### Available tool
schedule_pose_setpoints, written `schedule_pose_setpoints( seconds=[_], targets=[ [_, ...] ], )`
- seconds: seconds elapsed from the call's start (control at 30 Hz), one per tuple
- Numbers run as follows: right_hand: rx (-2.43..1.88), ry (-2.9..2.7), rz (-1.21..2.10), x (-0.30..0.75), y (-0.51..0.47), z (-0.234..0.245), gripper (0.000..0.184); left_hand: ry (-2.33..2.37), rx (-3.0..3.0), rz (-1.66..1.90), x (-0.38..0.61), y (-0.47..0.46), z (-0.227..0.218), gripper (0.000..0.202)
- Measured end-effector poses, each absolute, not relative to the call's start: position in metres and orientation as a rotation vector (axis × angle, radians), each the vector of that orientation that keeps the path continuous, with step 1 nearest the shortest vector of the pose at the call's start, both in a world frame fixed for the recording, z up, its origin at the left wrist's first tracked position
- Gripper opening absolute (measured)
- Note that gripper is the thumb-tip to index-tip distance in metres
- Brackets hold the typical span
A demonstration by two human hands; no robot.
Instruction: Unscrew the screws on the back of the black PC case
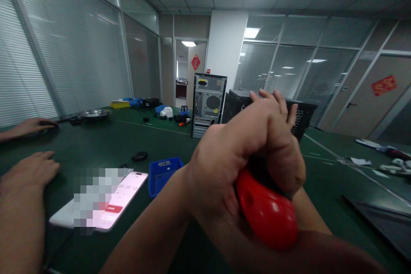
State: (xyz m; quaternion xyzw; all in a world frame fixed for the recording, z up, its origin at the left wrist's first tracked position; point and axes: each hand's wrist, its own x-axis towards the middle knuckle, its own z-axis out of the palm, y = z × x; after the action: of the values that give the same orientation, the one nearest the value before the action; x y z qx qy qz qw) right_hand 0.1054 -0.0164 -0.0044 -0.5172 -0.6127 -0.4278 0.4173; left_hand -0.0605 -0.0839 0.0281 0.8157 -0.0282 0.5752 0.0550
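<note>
Head view: our left hand [221,158] and right hand [282,154] clasped a red handle [268,214], pointing lower right; blue bin's [163,173] contents unseen.

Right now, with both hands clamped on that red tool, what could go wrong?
1. The left hand and right hand overlap on the red tool, hiding most of it; a slip could pinch fingers.
2. The phone and blue bin lie just beside the forearms; a jerk might knock them.
</note>
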Motion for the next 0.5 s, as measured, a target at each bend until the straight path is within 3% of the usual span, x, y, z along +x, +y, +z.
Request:
schedule_pose_setpoints(
  seconds=[0.1, 0.23, 0.5],
  targets=[
    [-1.303, -1.540, -1.074, 0.107, -0.015, -0.006, 0.058, -0.198, 2.177, 1.739, -0.059, -0.084, 0.030, 0.029],
    [-1.293, -1.536, -1.075, 0.110, -0.014, -0.007, 0.059, -0.158, 2.285, 1.841, -0.067, -0.086, 0.044, 0.027],
    [-1.322, -1.562, -1.038, 0.110, -0.016, -0.004, 0.058, -0.162, 2.207, 1.642, -0.075, -0.089, 0.050, 0.033]
  ],
)
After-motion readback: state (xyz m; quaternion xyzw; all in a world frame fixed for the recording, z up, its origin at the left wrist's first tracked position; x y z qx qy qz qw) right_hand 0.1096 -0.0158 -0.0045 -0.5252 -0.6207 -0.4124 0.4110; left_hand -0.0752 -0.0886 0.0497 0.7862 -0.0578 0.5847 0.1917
